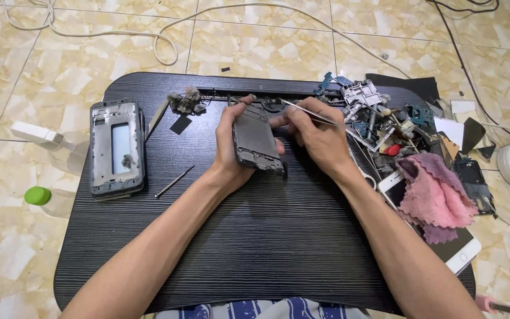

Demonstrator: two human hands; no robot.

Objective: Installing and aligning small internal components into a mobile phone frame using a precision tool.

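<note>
My left hand (229, 147) grips a dark phone body (256, 142) and holds it tilted above the black table (255, 248). My right hand (320, 139) holds thin metal tweezers (308, 112), their tip touching the upper edge of the phone body. The two hands sit close together over the middle of the far half of the table.
A phone frame (117, 147) lies at the table's left, a thin metal tool (174, 181) beside it. Small parts and circuit boards (379, 112) pile up at right, with a pink cloth (435, 192) over a white phone (458, 251). White cables (166, 41) run across the tiled floor.
</note>
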